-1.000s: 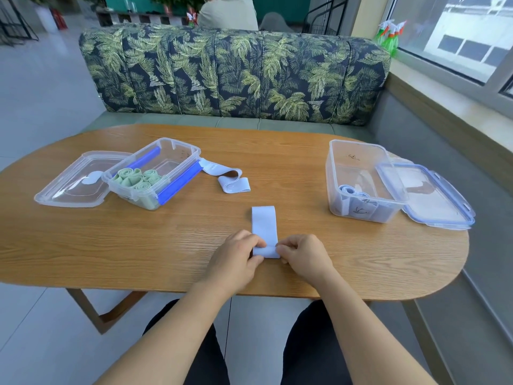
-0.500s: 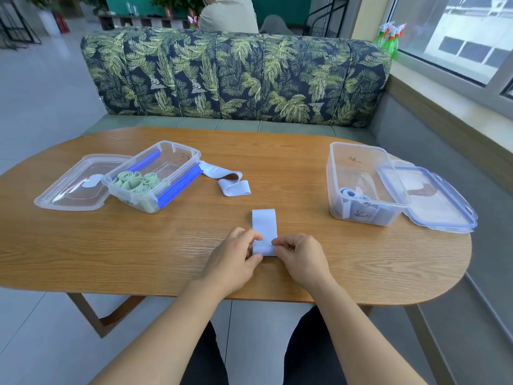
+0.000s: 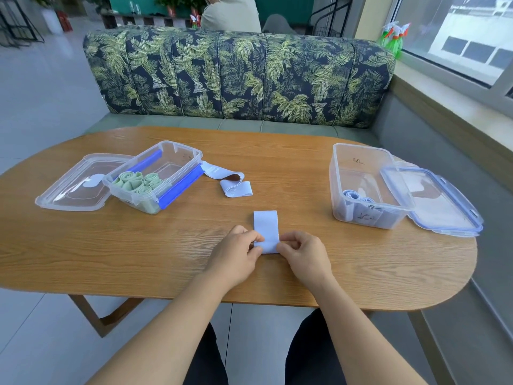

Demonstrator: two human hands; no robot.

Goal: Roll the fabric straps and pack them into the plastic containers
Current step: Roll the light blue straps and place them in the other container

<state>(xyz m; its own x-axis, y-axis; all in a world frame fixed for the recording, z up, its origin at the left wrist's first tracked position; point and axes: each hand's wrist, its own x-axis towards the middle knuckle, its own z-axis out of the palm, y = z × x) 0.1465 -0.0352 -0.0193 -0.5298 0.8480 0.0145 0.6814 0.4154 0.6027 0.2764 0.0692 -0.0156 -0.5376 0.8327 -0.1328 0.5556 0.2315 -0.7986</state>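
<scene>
A pale blue fabric strap (image 3: 266,226) lies flat on the wooden table (image 3: 291,162), running away from me. My left hand (image 3: 236,257) and my right hand (image 3: 304,255) pinch its near end from either side, where the strap is rolled up. A second pale blue strap (image 3: 230,180) lies loose beside the left container (image 3: 183,157), which holds several green rolled straps (image 3: 138,182). The right container (image 3: 361,173) holds pale blue rolls (image 3: 351,197).
A clear lid (image 3: 75,187) lies left of the left container. A blue-rimmed lid (image 3: 438,201) rests by the right container near the table edge. A leaf-patterned sofa (image 3: 238,76) stands behind the table, and a person sits beyond it.
The roll at the strap's near end has advanced away from me, so the flat part is shorter. Both hands have moved forward with it.
</scene>
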